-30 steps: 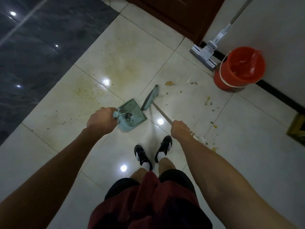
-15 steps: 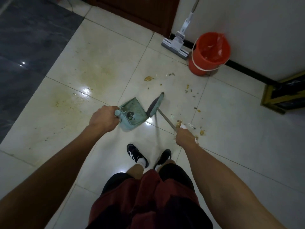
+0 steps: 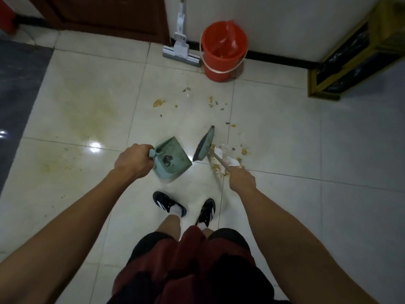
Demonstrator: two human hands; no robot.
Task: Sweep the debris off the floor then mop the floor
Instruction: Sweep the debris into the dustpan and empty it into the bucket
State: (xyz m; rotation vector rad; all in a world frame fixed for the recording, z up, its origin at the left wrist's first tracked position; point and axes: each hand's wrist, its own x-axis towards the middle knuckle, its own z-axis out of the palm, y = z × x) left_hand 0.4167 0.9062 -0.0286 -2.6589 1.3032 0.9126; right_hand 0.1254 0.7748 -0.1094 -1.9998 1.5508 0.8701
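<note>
Sweeping stage, entry as found: debris not yet collected, mopping not begun.

Item 1, broom [image 3: 205, 144]. Head resting on or just above the floor [image 3: 285, 150], just right of the dustpan. Long axis of the head running from near-left to far-right, tip pointing away toward the wall; the stick slanting back from the head to the right hand [image 3: 242, 179], which is closed around it.

Item 2, dustpan [image 3: 173, 159]. Held by its handle in the left hand [image 3: 132, 161], fingers curled round the grip. Open lip facing right and slightly away, toward the broom; a dark clump already seen inside. Whether the lip is seated flat on the tile cannot be told.

Item 3, debris [image 3: 228, 160]. Paper scraps and yellowish crumbs lying just right of the broom head, on the side away from the pan; smaller bits scattered farther off toward the orange bucket [image 3: 223, 51]. Mop [image 3: 180, 51] leaning at the wall, beside the bucket.

Risks judged:
- Scraps could be pushed under the pan if its lip is lifted or tilted.
- Light paper could be flicked past the pan by a fast stroke.
- Far crumbs could be missed and later smeared by the mop.
- Yellow staining on the left tiles is not expected to yield to the broom.
</note>
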